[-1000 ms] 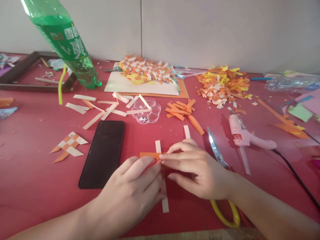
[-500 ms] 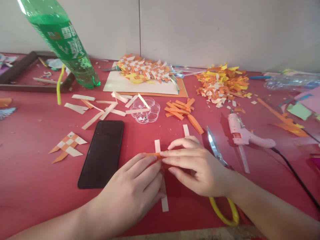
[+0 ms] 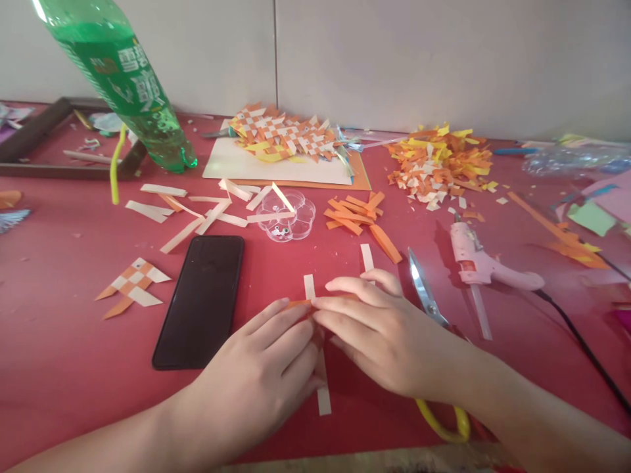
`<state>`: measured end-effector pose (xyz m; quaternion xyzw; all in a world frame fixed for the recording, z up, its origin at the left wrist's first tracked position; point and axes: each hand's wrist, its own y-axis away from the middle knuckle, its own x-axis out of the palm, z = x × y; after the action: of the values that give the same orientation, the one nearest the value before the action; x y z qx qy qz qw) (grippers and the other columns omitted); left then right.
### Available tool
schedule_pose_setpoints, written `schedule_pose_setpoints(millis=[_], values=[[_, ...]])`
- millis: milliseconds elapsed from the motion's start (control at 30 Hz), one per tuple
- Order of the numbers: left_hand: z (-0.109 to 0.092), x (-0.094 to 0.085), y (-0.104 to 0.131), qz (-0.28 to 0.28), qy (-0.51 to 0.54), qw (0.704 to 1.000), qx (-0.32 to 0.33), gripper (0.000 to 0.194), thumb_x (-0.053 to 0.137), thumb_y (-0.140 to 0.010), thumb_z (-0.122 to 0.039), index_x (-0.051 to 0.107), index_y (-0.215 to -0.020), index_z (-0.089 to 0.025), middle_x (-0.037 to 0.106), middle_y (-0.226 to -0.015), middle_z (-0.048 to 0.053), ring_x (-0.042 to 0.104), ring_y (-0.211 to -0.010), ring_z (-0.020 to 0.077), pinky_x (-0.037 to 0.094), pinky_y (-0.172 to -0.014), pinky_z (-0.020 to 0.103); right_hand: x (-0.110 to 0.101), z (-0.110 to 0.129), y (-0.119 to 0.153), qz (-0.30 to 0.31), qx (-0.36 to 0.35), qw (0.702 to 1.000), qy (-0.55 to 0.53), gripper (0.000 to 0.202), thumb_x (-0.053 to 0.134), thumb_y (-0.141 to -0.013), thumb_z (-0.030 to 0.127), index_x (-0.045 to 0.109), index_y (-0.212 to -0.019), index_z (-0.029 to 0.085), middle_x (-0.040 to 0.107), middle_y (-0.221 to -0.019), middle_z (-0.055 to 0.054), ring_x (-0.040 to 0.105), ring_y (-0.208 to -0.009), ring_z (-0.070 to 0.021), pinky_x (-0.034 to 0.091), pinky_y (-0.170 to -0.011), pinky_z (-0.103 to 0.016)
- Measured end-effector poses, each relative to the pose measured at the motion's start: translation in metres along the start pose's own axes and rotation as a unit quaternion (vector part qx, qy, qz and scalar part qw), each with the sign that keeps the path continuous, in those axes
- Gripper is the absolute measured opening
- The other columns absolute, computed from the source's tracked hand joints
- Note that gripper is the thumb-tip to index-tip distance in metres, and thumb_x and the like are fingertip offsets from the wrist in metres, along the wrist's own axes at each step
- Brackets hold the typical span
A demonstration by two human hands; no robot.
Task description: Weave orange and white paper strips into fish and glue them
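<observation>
My left hand (image 3: 266, 364) is closed, its fingertips gripping an orange paper strip (image 3: 298, 303) that lies crosswise over a white paper strip (image 3: 323, 393). From the other side my right hand (image 3: 384, 335) meets it, fingers close together and pressing on the same orange strip, most of which they hide. A second white strip (image 3: 367, 256) sticks out above my right hand. Beyond the hands lie loose orange strips (image 3: 353, 213) and loose white strips (image 3: 217, 213). A woven orange-and-white paper fish (image 3: 135, 282) rests at left.
A black phone (image 3: 200, 302) lies beside my left hand. Yellow-handled scissors (image 3: 421, 286) are partly under my right forearm, with a pink glue gun (image 3: 473, 256) farther right. Behind stand a green bottle (image 3: 118, 85), a heap of woven fish (image 3: 283, 135) and paper scraps (image 3: 438, 161).
My right hand has rolled slightly downward over the orange strip, and its thumb now shows less. My left hand has stayed nearly in place.
</observation>
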<state>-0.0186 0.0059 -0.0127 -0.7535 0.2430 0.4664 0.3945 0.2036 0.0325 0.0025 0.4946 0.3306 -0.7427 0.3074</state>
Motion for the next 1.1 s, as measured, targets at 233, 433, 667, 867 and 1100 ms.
schedule_pose_setpoints(millis=[233, 433, 667, 867, 1100], values=[[0.002, -0.001, 0.0, -0.008, -0.005, 1.0, 0.014, 0.018, 0.054, -0.092, -0.019, 0.069, -0.086, -0.012, 0.073, -0.095, 0.008, 0.068, -0.105, 0.0273, 0.054, -0.099, 0.047, 0.001, -0.004, 0.004, -0.057, -0.017, 0.998, -0.027, 0.028, 0.043, -0.097, 0.015, 0.057, -0.121, 0.018, 0.07, -0.116, -0.007, 0.054, -0.118, -0.0236, 0.033, -0.104, -0.048], [0.005, -0.001, 0.001, 0.014, -0.023, 1.0, 0.009, 0.028, 0.058, -0.091, -0.025, 0.067, -0.112, -0.009, 0.071, -0.114, 0.012, 0.066, -0.109, 0.0286, 0.055, -0.097, 0.048, -0.004, -0.022, 0.004, -0.11, 0.048, 0.991, -0.061, 0.011, 0.06, -0.088, 0.018, 0.063, -0.078, 0.018, 0.062, -0.078, -0.003, 0.055, -0.081, -0.0173, 0.047, -0.084, -0.038], [0.002, -0.003, 0.003, 0.026, -0.026, 0.999, -0.02, 0.037, 0.061, -0.089, -0.029, 0.065, -0.118, -0.006, 0.07, -0.114, 0.015, 0.066, -0.105, 0.031, 0.056, -0.092, 0.049, 0.0, -0.025, 0.006, -0.102, 0.073, 0.992, -0.027, 0.008, 0.064, -0.088, 0.023, 0.067, -0.082, 0.02, 0.066, -0.081, -0.004, 0.055, -0.084, -0.0189, 0.045, -0.083, -0.038], [0.001, -0.002, 0.003, 0.021, -0.045, 0.998, -0.032, 0.036, 0.056, -0.093, -0.03, 0.066, -0.116, -0.005, 0.072, -0.115, 0.015, 0.067, -0.101, 0.0318, 0.054, -0.082, 0.047, 0.002, -0.011, 0.004, -0.128, 0.079, 0.987, 0.047, 0.009, 0.063, -0.088, 0.024, 0.07, -0.091, 0.019, 0.073, -0.091, -0.004, 0.057, -0.09, -0.0216, 0.042, -0.084, -0.04], [0.001, -0.002, 0.003, 0.018, -0.05, 0.998, -0.03, 0.037, 0.053, -0.094, -0.031, 0.064, -0.117, -0.005, 0.072, -0.116, 0.013, 0.064, -0.109, 0.0282, 0.046, -0.087, 0.042, 0.005, -0.002, 0.004, -0.101, 0.08, 0.984, 0.126, 0.017, 0.058, -0.092, 0.028, 0.073, -0.095, 0.021, 0.074, -0.098, -0.005, 0.059, -0.085, -0.0227, 0.038, -0.08, -0.042]])
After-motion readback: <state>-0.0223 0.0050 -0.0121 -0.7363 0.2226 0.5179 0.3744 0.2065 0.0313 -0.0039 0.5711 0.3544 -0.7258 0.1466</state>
